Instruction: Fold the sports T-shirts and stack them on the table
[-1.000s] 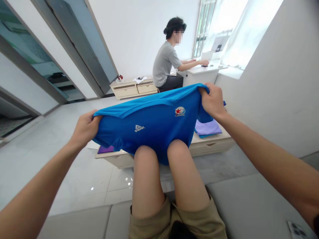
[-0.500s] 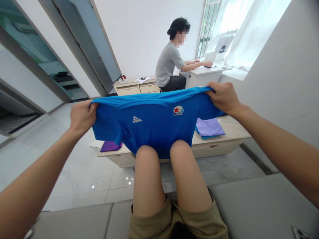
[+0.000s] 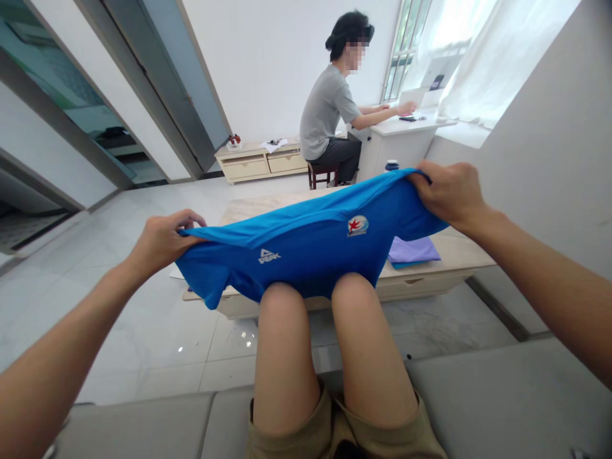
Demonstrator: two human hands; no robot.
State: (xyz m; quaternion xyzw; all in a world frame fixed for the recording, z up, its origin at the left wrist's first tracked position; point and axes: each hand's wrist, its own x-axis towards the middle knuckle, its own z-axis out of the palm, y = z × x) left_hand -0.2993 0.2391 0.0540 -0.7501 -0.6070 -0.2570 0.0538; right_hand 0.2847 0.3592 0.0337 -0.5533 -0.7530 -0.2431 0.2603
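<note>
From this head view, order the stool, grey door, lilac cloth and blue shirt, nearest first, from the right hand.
1. Blue shirt, in the right hand.
2. Lilac cloth, on the low table.
3. Stool, under the seated person.
4. Grey door, across the room, left.

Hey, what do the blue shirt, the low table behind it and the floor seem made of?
The blue shirt looks like thin, smooth, probably synthetic knit, since it drapes and creases softly. The low table could be wood or laminate, fairly dull, judging by its pale, faintly streaked top. The floor looks like polished tile, ceramic or stone, with straight seams and bright reflections.
</note>
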